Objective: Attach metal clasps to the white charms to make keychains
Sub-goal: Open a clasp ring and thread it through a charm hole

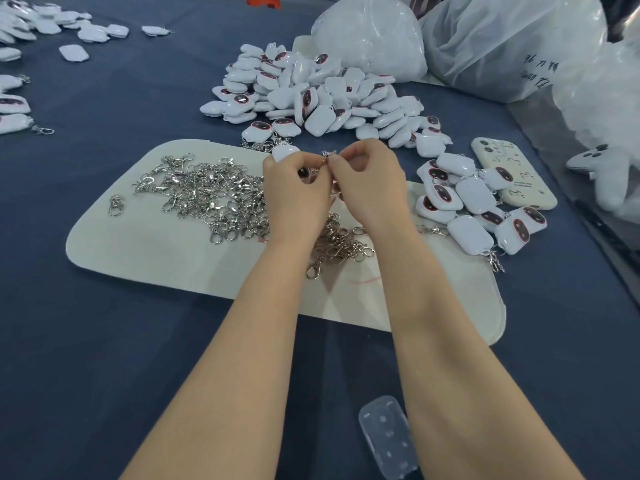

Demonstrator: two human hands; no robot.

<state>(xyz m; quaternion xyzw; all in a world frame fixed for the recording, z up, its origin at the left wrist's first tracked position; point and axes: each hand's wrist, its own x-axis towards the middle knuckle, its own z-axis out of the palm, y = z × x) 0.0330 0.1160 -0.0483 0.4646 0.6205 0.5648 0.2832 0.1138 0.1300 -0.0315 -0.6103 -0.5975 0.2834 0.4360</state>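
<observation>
My left hand (294, 188) grips a white charm (284, 152), whose top pokes out above the fingers. My right hand (367, 178) pinches a small metal clasp (329, 154) right beside it, and the two hands touch at the fingertips. Below them lies a cream mat (145, 258) with a heap of silver clasps (207, 195). A big pile of white charms (311, 95) sits behind the hands. To the right is a smaller group of charms with clasps on them (478, 209).
A phone in a cream case (512, 171) lies at the right. White plastic bags (485, 39) stand at the back right. More charms (20, 64) spread at the far left. A clear plastic case (388, 434) lies near me on the blue cloth.
</observation>
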